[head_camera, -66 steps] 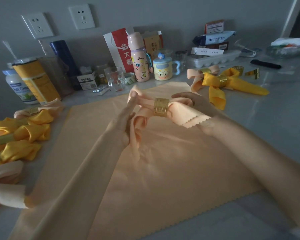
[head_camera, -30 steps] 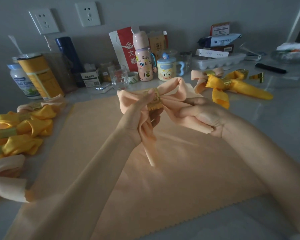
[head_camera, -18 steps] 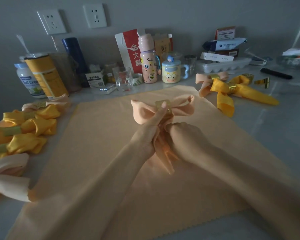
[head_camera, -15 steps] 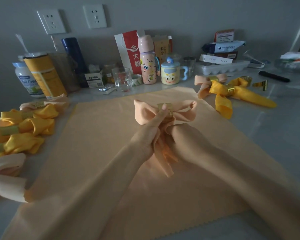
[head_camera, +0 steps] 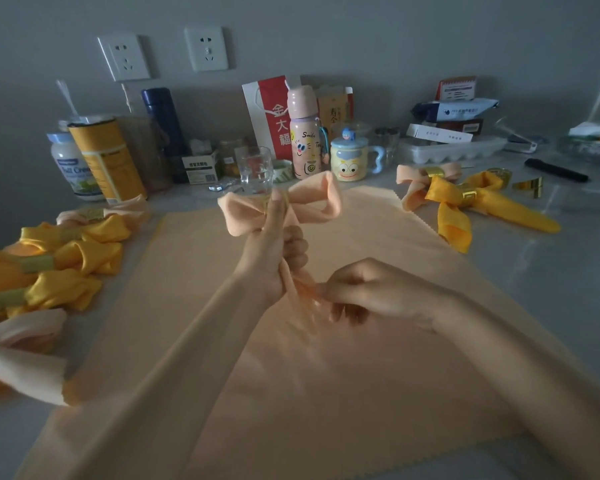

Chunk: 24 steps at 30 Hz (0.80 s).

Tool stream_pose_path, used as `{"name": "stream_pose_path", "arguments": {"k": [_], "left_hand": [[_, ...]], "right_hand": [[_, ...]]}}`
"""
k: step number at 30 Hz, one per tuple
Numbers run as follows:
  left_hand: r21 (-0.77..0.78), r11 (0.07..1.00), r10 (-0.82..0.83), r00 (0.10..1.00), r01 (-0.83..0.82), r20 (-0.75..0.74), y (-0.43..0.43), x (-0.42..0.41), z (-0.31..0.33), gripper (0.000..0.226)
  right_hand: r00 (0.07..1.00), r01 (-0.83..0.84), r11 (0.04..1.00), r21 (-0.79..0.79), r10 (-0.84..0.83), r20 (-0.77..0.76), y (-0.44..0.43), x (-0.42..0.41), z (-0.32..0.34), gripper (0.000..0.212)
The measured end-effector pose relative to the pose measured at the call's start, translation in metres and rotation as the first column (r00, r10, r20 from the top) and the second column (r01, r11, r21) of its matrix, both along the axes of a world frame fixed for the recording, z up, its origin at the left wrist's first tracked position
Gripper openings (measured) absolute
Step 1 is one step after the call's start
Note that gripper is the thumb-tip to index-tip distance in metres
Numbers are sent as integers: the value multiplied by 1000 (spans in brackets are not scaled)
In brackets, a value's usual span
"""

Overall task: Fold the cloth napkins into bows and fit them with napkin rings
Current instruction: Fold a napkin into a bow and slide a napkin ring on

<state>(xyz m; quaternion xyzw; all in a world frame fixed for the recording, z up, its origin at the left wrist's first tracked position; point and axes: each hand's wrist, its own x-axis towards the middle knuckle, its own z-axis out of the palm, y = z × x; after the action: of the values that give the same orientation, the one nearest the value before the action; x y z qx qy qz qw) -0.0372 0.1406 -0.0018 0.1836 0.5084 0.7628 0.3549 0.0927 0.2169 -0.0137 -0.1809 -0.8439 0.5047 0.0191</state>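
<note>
1. Hands are working close together above the spread napkin (head_camera: 291, 375): my left hand (head_camera: 274, 258) is gripping the peach bow (head_camera: 312, 199) at its waist, thumb covering most of the gold ring (head_camera: 266, 202), and my right hand (head_camera: 371, 292) is pinching the tails (head_camera: 298, 289) just below.
2. Both loops are standing puffed either side of the ring, so this bow is looking nearly done. I reckon only the tails are needing a tidy.
3. Finished bows (head_camera: 66, 258) are lying heaped left of the spread napkin, with two more bows (head_camera: 465, 199) and a loose ring (head_camera: 529, 187) off its far right corner.
4. That spread napkin is lying unfolded, so it's likely next. A glass (head_camera: 255, 171) and a mug (head_camera: 349, 164) are crowding its far edge, but nothing is blocking my hands.
</note>
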Motion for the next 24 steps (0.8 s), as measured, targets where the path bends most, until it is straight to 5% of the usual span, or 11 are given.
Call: {"name": "stream_pose_path", "arguments": {"k": [2, 6, 8, 13, 17, 20, 24], "left_hand": [[-46, 999, -23, 999, 21, -43, -1, 1, -4, 35], [-75, 994, -88, 992, 82, -85, -1, 2, -7, 24], [-108, 990, -102, 988, 89, -119, 1, 7, -8, 27], [-224, 969, -177, 920, 101, -351, 4, 25, -5, 25], [-233, 895, -425, 887, 381, -180, -2, 34, 10, 46], [-197, 897, -424, 897, 396, -128, -1, 32, 8, 67], [-251, 914, -378, 895, 320, -238, 2, 39, 1, 45]], "right_hand": [[1000, -9, 994, -113, 9, 7, 3, 2, 0, 25], [986, 29, 900, -436, -98, -136, 12, 2, 2, 56], [958, 9, 848, -529, -159, -239, 15, 2, 3, 53], [836, 173, 746, -643, -456, -305, 16, -8, -2, 62], [758, 234, 705, -670, -564, -328, 25, -3, 1, 29], [771, 232, 689, -686, -561, -303, 28, -2, -3, 23], [847, 55, 573, -818, -461, -266, 21, -2, -1, 28]]}}
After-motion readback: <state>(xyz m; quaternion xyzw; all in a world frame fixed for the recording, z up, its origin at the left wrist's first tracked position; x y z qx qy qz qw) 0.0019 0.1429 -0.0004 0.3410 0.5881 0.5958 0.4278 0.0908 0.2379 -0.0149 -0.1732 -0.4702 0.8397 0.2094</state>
